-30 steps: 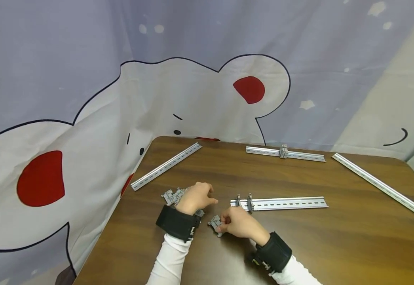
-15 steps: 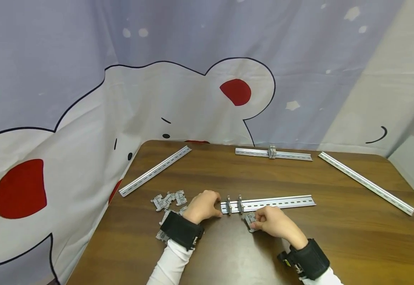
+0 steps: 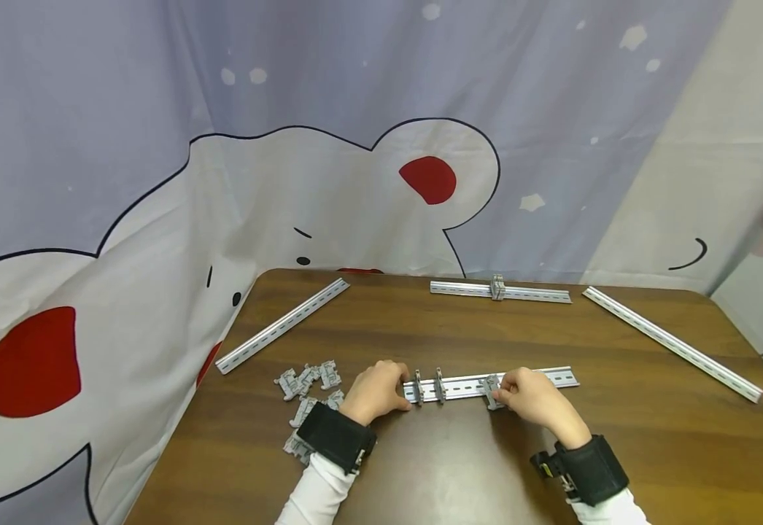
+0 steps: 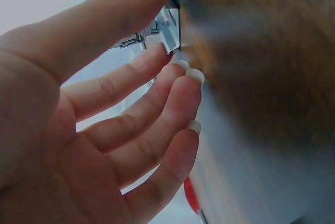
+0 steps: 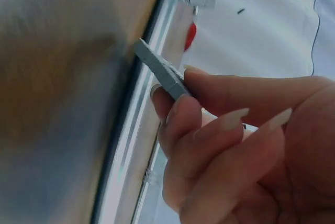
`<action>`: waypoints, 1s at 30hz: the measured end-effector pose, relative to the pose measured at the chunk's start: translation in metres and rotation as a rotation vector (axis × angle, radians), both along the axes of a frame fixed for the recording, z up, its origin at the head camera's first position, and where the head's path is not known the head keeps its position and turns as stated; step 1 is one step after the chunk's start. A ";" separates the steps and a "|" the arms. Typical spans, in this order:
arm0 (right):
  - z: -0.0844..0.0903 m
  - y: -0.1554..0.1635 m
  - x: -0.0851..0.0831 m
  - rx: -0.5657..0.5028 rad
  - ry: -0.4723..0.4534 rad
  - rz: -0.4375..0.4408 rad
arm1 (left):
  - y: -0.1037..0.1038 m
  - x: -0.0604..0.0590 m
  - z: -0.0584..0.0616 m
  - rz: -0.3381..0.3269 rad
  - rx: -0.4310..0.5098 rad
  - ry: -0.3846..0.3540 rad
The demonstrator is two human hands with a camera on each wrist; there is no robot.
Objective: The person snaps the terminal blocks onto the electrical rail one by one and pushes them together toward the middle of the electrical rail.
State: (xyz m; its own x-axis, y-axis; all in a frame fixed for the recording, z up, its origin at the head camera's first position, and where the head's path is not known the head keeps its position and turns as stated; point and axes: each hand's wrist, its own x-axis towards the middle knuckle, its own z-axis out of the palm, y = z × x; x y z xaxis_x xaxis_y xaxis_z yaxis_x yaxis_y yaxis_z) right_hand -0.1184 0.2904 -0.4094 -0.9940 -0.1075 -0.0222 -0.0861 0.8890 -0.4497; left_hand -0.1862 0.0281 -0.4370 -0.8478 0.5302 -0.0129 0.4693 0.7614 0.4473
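A slotted metal DIN rail [image 3: 465,387] lies crosswise in front of me. Two grey DIN-rail terminal blocks [image 3: 440,385] stand on it near its left end. My left hand [image 3: 376,392] holds that end between thumb and index finger; the left wrist view has the rail end [image 4: 169,31] between these fingertips, the other fingers extended alongside. My right hand [image 3: 535,397] pinches another grey terminal block [image 3: 490,391] over the right half of the rail. In the right wrist view this block [image 5: 159,70] is tilted at the rail's edge; whether it touches the rail, I cannot tell.
Several loose grey terminal blocks [image 3: 304,410] lie left of my left hand, partly behind the wrist strap. Further rails lie at the back left [image 3: 283,325], back right [image 3: 673,344] and far edge [image 3: 532,294], the last bearing grey blocks [image 3: 497,287]. A printed curtain [image 3: 329,197] hangs behind.
My right hand has carried its terminal block rightward from beside the pile to over the rail. My left hand has moved from over the pile to the rail's left end.
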 end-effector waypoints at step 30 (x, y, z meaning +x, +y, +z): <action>0.006 0.027 -0.012 0.082 -0.063 -0.145 | -0.002 -0.004 -0.006 -0.002 0.049 -0.045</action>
State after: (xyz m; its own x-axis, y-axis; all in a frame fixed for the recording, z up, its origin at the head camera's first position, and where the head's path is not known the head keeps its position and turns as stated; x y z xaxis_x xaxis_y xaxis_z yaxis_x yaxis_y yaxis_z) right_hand -0.1304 0.3171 -0.4031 -0.9953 0.0415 -0.0877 0.0716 0.9241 -0.3753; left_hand -0.1898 0.0261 -0.4429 -0.8462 0.5324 -0.0246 0.4491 0.7372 0.5048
